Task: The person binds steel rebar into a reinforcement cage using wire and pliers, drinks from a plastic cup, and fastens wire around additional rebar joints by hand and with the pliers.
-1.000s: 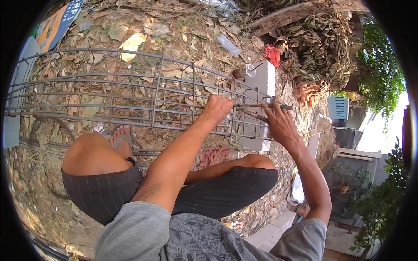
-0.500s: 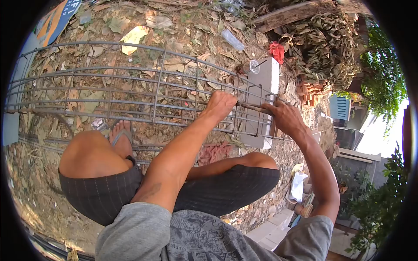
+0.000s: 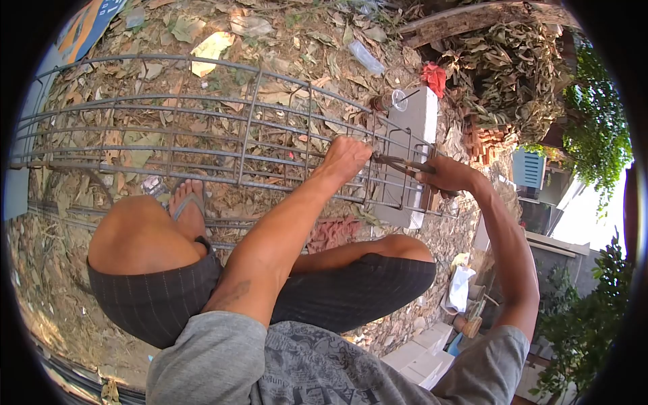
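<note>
A long cage of steel reinforcing bars [image 3: 247, 125] with square stirrups stretches across in front of me. My left hand [image 3: 348, 158] is closed in a fist at the cage's inner bars, near its right end; what lies inside the fingers is hidden. My right hand [image 3: 448, 175] grips a pair of pincers [image 3: 398, 162] by its handles, which stand somewhat apart. The pincers' jaws point left and are right beside my left fist, at a bar of the cage. Whether they bite on wire is too small to tell.
A pale block [image 3: 420, 121] supports the cage's right end. A plastic cup [image 3: 399, 100], a clear bottle [image 3: 366, 58] and a red scrap [image 3: 433, 79] lie beyond it. Dry leaves cover the ground. A reddish cloth [image 3: 335, 233] lies between my legs.
The pincers' handles have spread wider and my right hand has turned and moved slightly right. My left fist stays at nearly the same spot on the cage. The view has shifted slightly.
</note>
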Available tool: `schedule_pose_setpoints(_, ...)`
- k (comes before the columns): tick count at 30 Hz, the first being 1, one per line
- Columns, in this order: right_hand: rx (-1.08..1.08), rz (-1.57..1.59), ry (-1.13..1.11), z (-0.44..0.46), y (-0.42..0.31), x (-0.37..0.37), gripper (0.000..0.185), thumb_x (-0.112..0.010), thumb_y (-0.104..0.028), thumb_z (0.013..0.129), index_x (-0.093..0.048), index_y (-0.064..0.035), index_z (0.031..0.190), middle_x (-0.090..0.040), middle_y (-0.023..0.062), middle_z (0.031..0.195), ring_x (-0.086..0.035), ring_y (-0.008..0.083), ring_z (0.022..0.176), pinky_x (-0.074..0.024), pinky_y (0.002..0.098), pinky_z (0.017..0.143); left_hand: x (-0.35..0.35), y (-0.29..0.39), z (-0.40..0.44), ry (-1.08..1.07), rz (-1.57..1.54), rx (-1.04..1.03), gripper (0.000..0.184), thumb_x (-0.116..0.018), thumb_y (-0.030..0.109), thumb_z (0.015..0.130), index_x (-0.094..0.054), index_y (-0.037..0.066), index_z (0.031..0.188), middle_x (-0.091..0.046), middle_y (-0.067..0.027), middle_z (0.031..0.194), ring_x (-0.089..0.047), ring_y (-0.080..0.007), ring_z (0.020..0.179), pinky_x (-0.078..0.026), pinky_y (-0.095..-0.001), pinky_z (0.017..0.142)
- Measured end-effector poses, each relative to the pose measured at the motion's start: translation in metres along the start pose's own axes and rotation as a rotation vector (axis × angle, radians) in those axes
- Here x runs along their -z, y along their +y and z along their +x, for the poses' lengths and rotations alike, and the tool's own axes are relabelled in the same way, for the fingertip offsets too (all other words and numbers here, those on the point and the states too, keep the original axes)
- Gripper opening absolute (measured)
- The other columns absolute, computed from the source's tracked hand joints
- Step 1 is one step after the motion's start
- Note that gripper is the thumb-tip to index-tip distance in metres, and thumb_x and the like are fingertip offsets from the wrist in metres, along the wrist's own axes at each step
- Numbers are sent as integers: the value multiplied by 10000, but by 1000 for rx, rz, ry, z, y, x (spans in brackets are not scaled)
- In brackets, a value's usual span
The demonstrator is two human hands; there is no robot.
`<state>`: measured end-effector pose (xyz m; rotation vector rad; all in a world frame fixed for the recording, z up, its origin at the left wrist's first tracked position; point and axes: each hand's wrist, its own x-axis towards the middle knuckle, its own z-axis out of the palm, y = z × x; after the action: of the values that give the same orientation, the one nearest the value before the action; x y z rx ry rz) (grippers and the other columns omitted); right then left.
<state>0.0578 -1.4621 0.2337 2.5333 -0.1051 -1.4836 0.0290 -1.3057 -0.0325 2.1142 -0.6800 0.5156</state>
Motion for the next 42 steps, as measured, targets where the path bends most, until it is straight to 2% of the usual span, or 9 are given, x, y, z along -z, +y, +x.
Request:
schedule_pose_setpoints(7,18,775,-351,18,46,-37,416,-899,-345,838,-640,-20,857,-644,37,668,-638,142,495,-514,280,428,0,-1,2,-61,45,-5,61,-650,64,773,-655,89,717,-680,-127,672,-720,-295,686,-567,-419,606)
schedule_pose_setpoints(10,110,329,-17,-3,16,-37,582,-887,-345,816,-583,37,1134,-647,91,710,-679,216,596,-524,377,498,-2,-2,0,35,22,-29,63,-649,67,774,-649,92,717,-678,-126,666,-717,-290,674,-568,-414,597)
schedule_pose_setpoints(13,318,-516,586,-14,9,-46,647,-820,-340,849,-533,42,1285,-695,144,847,-723,307,755,-571,474,633,-3,0,0,-6,72,-12,63,-647,76,781,-652,97,722,-680,-120,669,-714,-282,663,-567,-407,591)
schedule_pose_setpoints(17,304,-839,943,-22,-5,-51,562,-746,-373,914,-576,12,1285,-705,195,968,-723,409,877,-566,544,719,-2,1,0,19,52,-25,66,-649,87,788,-655,99,723,-678,-117,661,-716,-276,661,-569,-402,583)
schedule_pose_setpoints(23,51,-434,343,-3,-2,-21,546,-706,-465,973,-694,74,1064,-698,156,749,-731,276,696,-596,400,625,1,1,1,-29,74,-14,80,-640,85,809,-667,97,734,-687,-117,669,-721,-270,667,-571,-395,589)
schedule_pose_setpoints(26,-113,209,-159,-12,-7,11,543,-656,-486,1006,-719,53,979,-688,122,669,-728,207,642,-587,325,550,1,0,1,-4,74,-12,82,-636,81,815,-682,96,748,-696,-122,678,-723,-266,668,-567,-392,590)
schedule_pose_setpoints(34,153,-21,2,-15,-20,22,439,-845,-275,856,-685,36,1122,-691,57,730,-654,132,565,-521,302,507,4,3,4,-87,50,36,86,-649,69,799,-685,93,725,-699,-135,685,-725,-274,679,-570,-392,597)
schedule_pose_setpoints(39,-60,599,-310,6,27,3,439,-877,-188,754,-656,0,1083,-698,100,806,-642,136,583,-510,314,510,6,5,2,2,4,5,81,-648,66,796,-685,88,726,-698,-139,688,-726,-283,685,-570,-398,593)
schedule_pose_setpoints(42,25,87,166,-21,-13,-2,516,-845,-225,750,-611,-6,1154,-704,112,803,-680,206,647,-549,382,580,8,-3,5,5,0,-6,81,-646,66,799,-695,87,738,-704,-141,697,-731,-282,694,-572,-396,592)
